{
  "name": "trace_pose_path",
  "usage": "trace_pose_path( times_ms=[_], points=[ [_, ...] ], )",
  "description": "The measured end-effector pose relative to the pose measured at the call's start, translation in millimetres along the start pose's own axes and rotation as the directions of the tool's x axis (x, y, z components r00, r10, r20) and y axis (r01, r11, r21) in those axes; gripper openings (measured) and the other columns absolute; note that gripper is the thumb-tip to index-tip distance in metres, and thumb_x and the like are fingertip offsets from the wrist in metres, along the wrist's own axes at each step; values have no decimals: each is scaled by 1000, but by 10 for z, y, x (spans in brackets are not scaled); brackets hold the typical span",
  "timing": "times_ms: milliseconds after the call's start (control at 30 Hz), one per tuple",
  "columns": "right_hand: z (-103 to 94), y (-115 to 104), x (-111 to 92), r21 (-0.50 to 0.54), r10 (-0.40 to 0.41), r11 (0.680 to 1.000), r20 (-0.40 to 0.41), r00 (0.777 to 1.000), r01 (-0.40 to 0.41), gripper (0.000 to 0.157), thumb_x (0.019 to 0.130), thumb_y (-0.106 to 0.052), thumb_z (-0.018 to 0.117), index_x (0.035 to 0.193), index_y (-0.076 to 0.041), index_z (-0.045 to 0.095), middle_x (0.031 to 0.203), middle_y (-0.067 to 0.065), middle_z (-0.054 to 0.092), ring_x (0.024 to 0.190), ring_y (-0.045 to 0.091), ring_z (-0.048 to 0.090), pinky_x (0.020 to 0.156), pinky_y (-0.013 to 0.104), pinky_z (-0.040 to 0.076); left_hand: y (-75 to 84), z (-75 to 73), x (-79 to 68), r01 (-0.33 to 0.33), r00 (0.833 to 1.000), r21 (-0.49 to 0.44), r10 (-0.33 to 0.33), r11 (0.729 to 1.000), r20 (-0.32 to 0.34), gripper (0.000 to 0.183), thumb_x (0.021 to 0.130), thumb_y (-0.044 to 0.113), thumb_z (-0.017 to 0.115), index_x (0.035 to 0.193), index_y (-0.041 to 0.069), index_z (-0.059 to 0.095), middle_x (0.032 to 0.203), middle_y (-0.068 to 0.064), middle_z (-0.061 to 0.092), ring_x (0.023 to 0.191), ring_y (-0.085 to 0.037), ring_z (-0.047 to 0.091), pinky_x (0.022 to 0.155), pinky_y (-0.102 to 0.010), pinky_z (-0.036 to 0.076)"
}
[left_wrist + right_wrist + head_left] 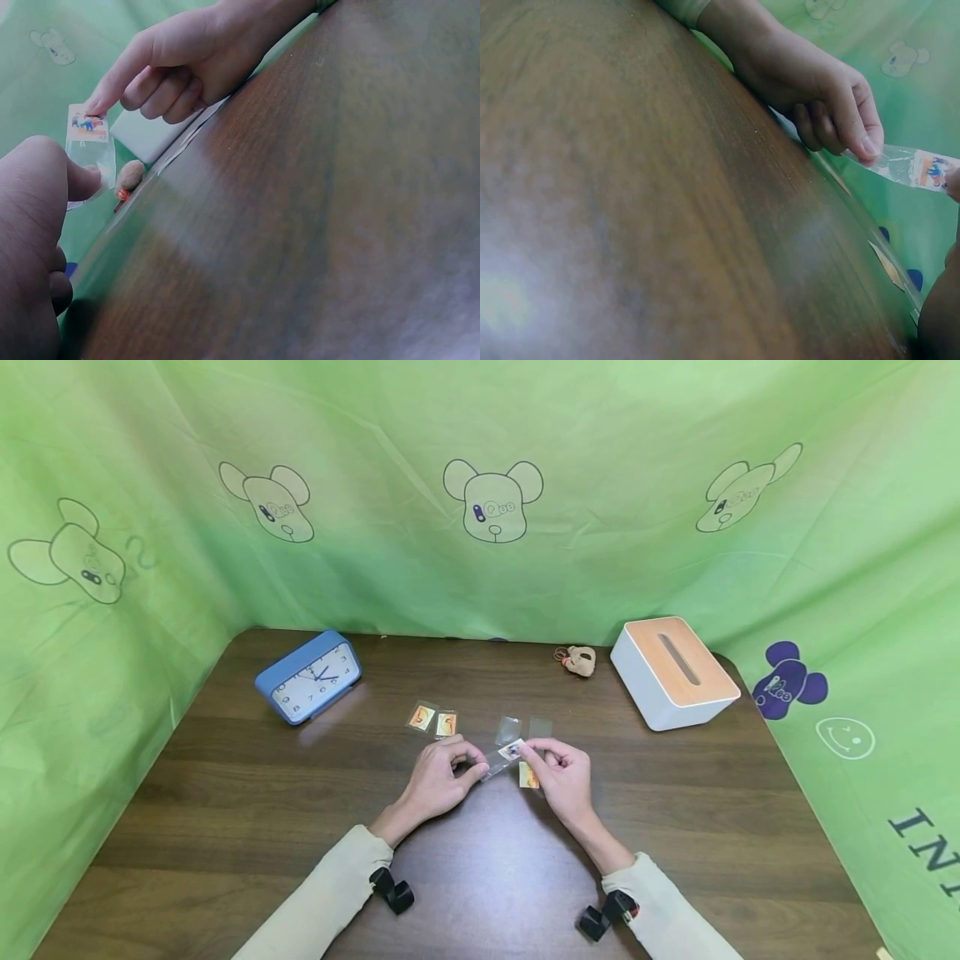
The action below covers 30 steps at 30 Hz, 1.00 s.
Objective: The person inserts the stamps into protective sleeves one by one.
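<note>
Wood-grain table (pixel 225 827), blue clock (pixel 309 680), two sleeved cards (pixel 422 718), two clear sleeves (pixel 508 729), yellow card (pixel 528 776), beige trinket (pixel 581 662), tissue box (pixel 667 681)

A blue clock (pixel 309 678), beige trinket (pixel 581 662) and white tissue box (pixel 663 681) sit before green cloth (pixel 390 577).

Bright, even head view; dimmer, softer wrist views.
In the head view, pale glare lies on the table (pixel 502 868) at lower centre, and the curtain (pixel 600 581) looks stretched toward the side edges. The left wrist view whitens at lower right; the right has a white hotspot at lower left.
</note>
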State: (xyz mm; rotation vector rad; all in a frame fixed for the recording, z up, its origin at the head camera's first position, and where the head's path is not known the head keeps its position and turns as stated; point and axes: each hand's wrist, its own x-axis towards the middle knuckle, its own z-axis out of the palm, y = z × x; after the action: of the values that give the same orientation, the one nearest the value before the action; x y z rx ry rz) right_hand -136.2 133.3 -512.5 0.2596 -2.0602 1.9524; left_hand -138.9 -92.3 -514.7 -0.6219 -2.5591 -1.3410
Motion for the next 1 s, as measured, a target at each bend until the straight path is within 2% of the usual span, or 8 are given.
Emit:
trace_pose_path(
  times_ms=[133, 233, 367, 600, 767, 1000],
  points=[
    [-2, 9, -4, -4, -14, 1000, 20, 1000, 15, 9, 91, 13, 80, 94, 4, 83, 53, -14, 33, 47, -6, 30, 45, 15, 24, -28, 12, -7, -33, 999, -14, 33, 999, -15, 10, 90, 14, 89, 89, 18, 81, 76, 6, 54, 72, -5, 45, 68, -27, 41],
    [1, 8, -5, -11, -24, 1000, 31, 999, 25, 2, 92, 8, 82, 94, 7, 82, 53, -14, 33, 47, -6, 29, 44, 16, 24, -61, 27, -14, -68, 997, -38, 67, 997, -39, 9, 90, 15, 88, 89, 18, 80, 76, 7, 53, 71, -4, 45, 66, -26, 40],
    [4, -1, -8, -31, -15, 999, 44, 999, 17, 7, 93, 4, 84, 95, 10, 81, 54, -12, 32, 46, -6, 29, 44, 16, 25, -96, 45, -14, -99, 993, -58, 95, 993, -65, 9, 90, 15, 88, 89, 18, 80, 75, 7, 51, 70, -5, 44, 65, -24, 38],
    [2, -14, -25, -101, 15, 995, 70, 997, -7, 6, 89, 1, 88, 94, 2, 85, 56, -10, 31, 48, -5, 29, 47, 16, 26, -83, 49, -6, -78, 994, -65, 72, 995, -82, 8, 88, 14, 88, 89, 16, 80, 75, 6, 54, 69, -5, 44, 64, -26, 38],
    [-6, 1, -29, -162, -16, 986, 89, 996, 30, 10, 89, -2, 91, 98, -5, 88, 57, -12, 33, 52, -7, 27, 50, 17, 24, -78, 49, -1, -58, 994, -57, 53, 997, -93, 10, 87, 12, 89, 90, 16, 80, 78, 8, 60, 72, -4, 47, 67, -25, 41],
    [-23, 10, -18, -152, -61, 986, 55, 997, 69, 9, 91, 0, 88, 96, -7, 86, 56, -6, 30, 52, -4, 25, 50, 18, 22, -34, 21, 3, 15, 998, -45, -18, 999, -62, 11, 88, 11, 90, 90, 16, 80, 83, 9, 66, 75, -5, 52, 72, -26, 44]
  ],
)
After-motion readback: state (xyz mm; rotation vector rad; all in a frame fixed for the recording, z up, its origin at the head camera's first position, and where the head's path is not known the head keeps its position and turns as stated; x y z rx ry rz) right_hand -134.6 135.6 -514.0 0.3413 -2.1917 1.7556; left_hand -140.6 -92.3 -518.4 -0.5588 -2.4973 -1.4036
